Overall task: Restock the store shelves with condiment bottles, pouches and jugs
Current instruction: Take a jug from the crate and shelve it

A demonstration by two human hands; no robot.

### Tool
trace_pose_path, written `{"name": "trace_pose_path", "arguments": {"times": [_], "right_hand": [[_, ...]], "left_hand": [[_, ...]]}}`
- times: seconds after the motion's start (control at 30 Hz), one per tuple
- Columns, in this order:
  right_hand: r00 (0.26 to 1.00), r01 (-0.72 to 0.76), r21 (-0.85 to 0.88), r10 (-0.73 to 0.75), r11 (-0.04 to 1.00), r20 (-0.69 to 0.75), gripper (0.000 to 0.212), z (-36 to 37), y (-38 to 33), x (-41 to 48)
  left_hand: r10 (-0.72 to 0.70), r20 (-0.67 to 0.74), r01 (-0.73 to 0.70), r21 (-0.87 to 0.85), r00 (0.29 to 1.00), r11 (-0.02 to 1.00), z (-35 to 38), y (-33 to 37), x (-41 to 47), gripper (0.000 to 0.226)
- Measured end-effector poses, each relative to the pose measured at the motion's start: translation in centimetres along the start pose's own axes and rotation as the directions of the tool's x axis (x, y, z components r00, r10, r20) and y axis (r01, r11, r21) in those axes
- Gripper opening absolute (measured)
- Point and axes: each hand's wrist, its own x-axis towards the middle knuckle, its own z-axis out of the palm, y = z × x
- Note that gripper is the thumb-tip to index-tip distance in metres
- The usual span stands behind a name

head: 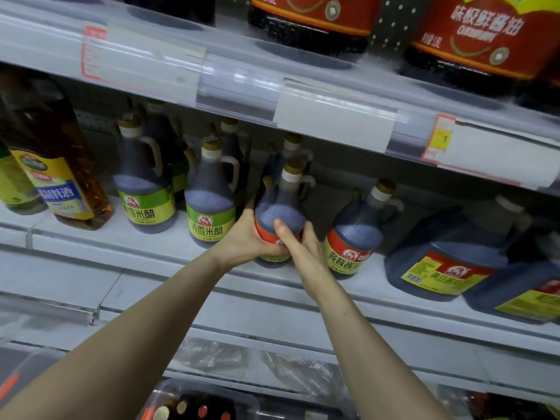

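Holding one bottle with two hands; why both? (Newcomer)

Control, I'd judge; the left hand [248, 241] is wrapped round the left flank of the red-labelled bottle [280, 207], fingers curled behind it, and the right hand [303, 253] clasps its front and right side, a digit laid across the label; neither is slack or empty. (Stocker)

And where is it, exactly? (Newcomer)

At the middle shelf [151, 268], near the front edge, in the gap between the green-labelled vinegar bottle [209, 213] on its left and a matching red-labelled bottle [354, 237] just beside it on the right; the hands hide its base, so I cannot tell whether it stands on the board or hangs just above it. (Stocker)

Why that gap? (Newcomer)

Like goes with like; another bottle of the same shape [294, 142] stands right behind it, so this looks like the front of a row; green labels sit to the left, reds to the right, the big jug [448, 262] further right again. (Stocker)

Anything to mind? (Newcomer)

The label should face out, which may be why the right hand sits on the front; the neighbours are close, so a careless nudge could knock one; the rail [333, 116] of the upper shelf hangs low over the necks, so the bottle likely goes in low and upright; more bottles lie in the tray [169, 389] below. (Stocker)
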Motion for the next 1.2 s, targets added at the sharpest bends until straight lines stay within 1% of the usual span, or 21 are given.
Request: {"name": "trace_pose_path", "arguments": {"times": [0.07,0.1,0.17,0.23,0.3,0.33,0.43,0.47,0.53,0.6,0.7,0.73,0.77,0.83,0.87,0.93,1.03,1.1,1.13,1.17,1.2], "right_hand": [[1.0,-0.004,0.011,0.004,1.0,0.004,0.114,0.1,0.1,-0.2],[1.0,0.003,0.02,-0.003,1.0,0.006,0.11,0.1,0.1,-0.3],[1.0,0.013,0.026,-0.013,1.0,0.012,0.094,0.1,-0.1,-0.5],[1.0,0.019,0.035,-0.019,0.999,0.018,0.083,0.1,0.0,-0.4],[0.999,0.032,0.056,-0.032,0.998,0.013,0.081,0.1,0.5,-0.5],[0.999,0.032,0.069,-0.033,0.997,0.014,0.083,0.1,0.6,-0.6],[1.0,-0.017,0.143,0.016,0.99,0.007,0.114,0.1,1.1,-1.0],[1.0,-0.027,0.161,0.026,0.987,0.01,0.116,0.1,1.2,-1.2],[1.0,-0.026,0.156,0.024,0.987,0.019,0.111,0.2,1.3,-1.7],[0.999,-0.042,0.167,0.04,0.985,0.015,0.1,0.2,1.5,-1.9],[0.995,-0.068,0.213,0.083,0.975,-0.061,0.067,0.0,1.7,-1.6],[0.991,-0.062,0.17,0.081,0.984,-0.107,0.058,-0.1,1.5,-1.2],[0.985,-0.06,0.081,0.073,0.995,-0.157,0.053,-0.2,1.3,-0.8],[0.972,-0.08,-0.096,0.056,0.992,-0.228,0.051,-0.3,0.8,0.0],[0.969,-0.096,-0.141,0.06,0.985,-0.241,0.052,-0.1,0.5,0.3],[0.964,-0.132,-0.203,0.079,0.97,-0.252,0.046,0.2,-0.1,1.2],[0.96,-0.177,-0.247,0.111,0.953,-0.257,0.019,0.5,-0.8,3.3],[0.962,-0.193,-0.284,0.125,0.939,-0.242,0.013,0.7,-0.9,4.4],[0.966,-0.162,-0.265,0.098,0.95,-0.24,0.02,0.9,-0.8,4.8],[0.966,-0.117,-0.234,0.055,0.965,-0.254,0.036,1.0,-0.6,5.0],[0.961,-0.083,-0.202,0.024,0.976,-0.275,0.046,1.1,-0.5,5.2]], "left_hand": [[-0.002,0.002,0.002,0.007,1.0,1.0,0.1,0.0,0.1,0.085],[-0.001,0.002,0.001,0.004,1.0,1.0,0.2,0.0,0.2,0.089],[-0.004,-0.014,0.004,-0.015,1.0,1.0,0.3,0.0,0.1,0.096],[-0.001,-0.019,0.0,-0.029,1.0,1.0,0.5,-0.1,-0.2,0.096],[0.001,-0.018,-0.002,-0.015,1.0,1.0,0.7,-0.3,-0.7,0.092],[0.003,-0.02,-0.004,-0.008,1.0,1.0,0.9,-0.6,-1.0,0.09],[0.021,-0.05,-0.02,0.021,0.999,1.0,1.1,-1.0,-1.6,0.083],[0.028,-0.058,-0.026,0.038,0.998,0.999,1.1,-1.0,-1.8,0.08],[0.045,-0.066,-0.04,0.078,0.997,0.996,1.0,-0.9,-2.2,0.076],[0.064,-0.077,-0.055,0.119,0.995,0.991,0.8,-0.9,-2.7,0.075],[0.089,-0.101,-0.073,0.148,0.991,0.986,0.5,-1.1,-3.5,0.074],[0.092,-0.099,-0.077,0.148,0.991,0.986,0.4,-1.1,-3.8,0.074],[0.094,-0.094,-0.079,0.15,0.991,0.986,0.3,-1.1,-4.1,0.073],[0.095,-0.089,-0.08,0.157,0.991,0.984,0.0,-1.2,-4.7,0.072],[0.092,-0.088,-0.077,0.16,0.992,0.984,-0.1,-1.3,-5.0,0.073],[0.081,-0.09,-0.066,0.158,0.993,0.985,-0.3,-1.3,-5.7,0.075],[0.061,-0.106,-0.045,0.148,0.992,0.988,-0.7,-1.4,-6.4,0.075],[0.05,-0.103,-0.035,0.144,0.993,0.989,-0.8,-1.3,-6.5,0.077],[0.05,-0.104,-0.034,0.147,0.993,0.989,-0.8,-1.3,-6.4,0.078],[0.05,-0.108,-0.034,0.153,0.993,0.988,-0.9,-1.3,-6.4,0.079],[0.053,-0.112,-0.035,0.16,0.992,0.986,-0.9,-1.3,-6.4,0.08]]}}
